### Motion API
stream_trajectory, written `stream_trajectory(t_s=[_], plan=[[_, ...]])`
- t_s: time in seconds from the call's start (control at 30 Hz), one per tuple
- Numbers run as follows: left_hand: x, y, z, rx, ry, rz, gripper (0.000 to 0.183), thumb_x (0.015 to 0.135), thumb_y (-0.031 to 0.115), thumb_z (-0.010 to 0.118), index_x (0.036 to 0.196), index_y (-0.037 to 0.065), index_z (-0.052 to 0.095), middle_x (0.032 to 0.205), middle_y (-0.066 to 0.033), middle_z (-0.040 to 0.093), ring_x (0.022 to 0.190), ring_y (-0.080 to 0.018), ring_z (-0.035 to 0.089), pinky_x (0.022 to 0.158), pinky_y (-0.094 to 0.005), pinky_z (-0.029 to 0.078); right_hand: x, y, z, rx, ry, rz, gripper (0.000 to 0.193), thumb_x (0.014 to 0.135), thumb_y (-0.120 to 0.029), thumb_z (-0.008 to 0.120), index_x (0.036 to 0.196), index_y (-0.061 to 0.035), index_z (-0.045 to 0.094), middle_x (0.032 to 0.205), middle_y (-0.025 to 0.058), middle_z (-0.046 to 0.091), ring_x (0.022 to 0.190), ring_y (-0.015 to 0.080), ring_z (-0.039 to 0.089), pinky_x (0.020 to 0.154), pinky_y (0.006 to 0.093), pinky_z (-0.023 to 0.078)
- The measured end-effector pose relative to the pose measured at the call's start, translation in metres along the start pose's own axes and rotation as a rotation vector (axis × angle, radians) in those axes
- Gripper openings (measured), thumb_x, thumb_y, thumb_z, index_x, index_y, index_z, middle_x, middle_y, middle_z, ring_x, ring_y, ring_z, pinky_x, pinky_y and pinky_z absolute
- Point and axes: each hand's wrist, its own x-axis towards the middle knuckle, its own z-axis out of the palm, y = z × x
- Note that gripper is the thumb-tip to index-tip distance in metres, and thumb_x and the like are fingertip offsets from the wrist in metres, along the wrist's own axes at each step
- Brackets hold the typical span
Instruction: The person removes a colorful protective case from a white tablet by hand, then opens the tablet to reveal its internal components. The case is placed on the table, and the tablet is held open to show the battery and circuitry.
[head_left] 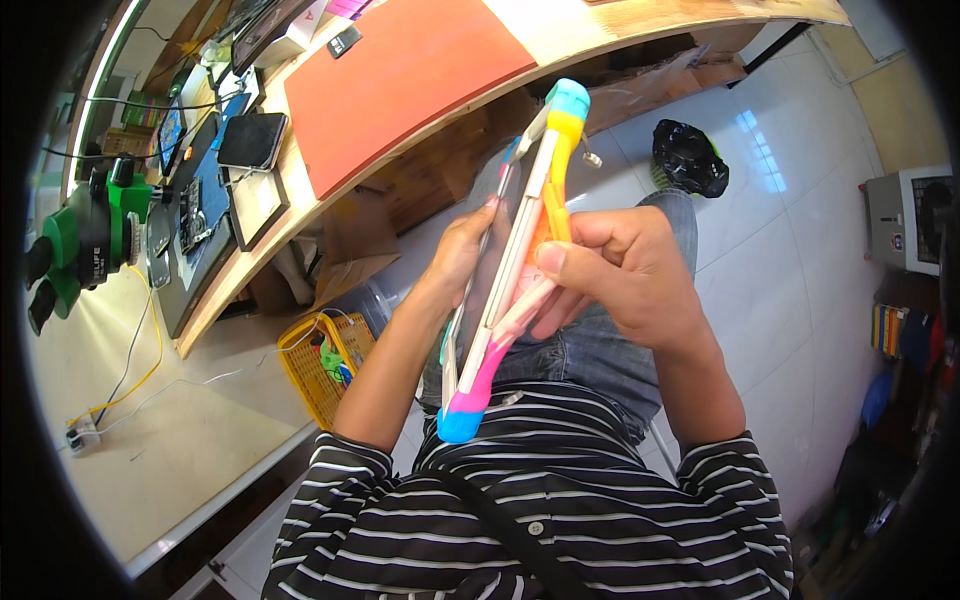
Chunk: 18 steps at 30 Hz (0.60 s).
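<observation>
A tablet (497,240) in a thick, soft-looking case (478,385) is held up over my lap, nearly edge-on to me. The case is banded in teal, yellow, orange, pink and blue, and a pale strip along its side seems parted from the tablet's edge. My left hand (460,247) grips the tablet from its left side, with the thumb near the edge and the other fingers mostly hidden. On the opposite side, my right hand (628,265) pinches the orange and pink part of the case between thumb and curled fingers.
Beyond my hands curves a wooden desk edge with an orange-red mat (400,90). Left of it lie a black phone-like device (252,140), cables and a green-and-black tool (95,235). A yellow basket (310,375) stands lower left; a black bin bag (690,160) sits on the tiled floor.
</observation>
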Motion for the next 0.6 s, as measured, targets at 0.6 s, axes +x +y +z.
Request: stream_trajectory(t_s=[0.6], plan=[[-0.002,-0.001,0.002,0.076,-0.011,0.04,0.052,0.109,0.047,0.05,0.119,0.0,0.07,0.109,-0.0116,0.074,0.092,-0.017,0.07,0.085,-0.0315,0.057,0.0,0.01,-0.005,-0.118,0.112,-0.077,0.031,0.099,-0.02,0.072,0.091,0.0098,0.07,0.077,0.0149,0.074,0.058,0.0164,0.071,0.05,0.0257,0.059]])
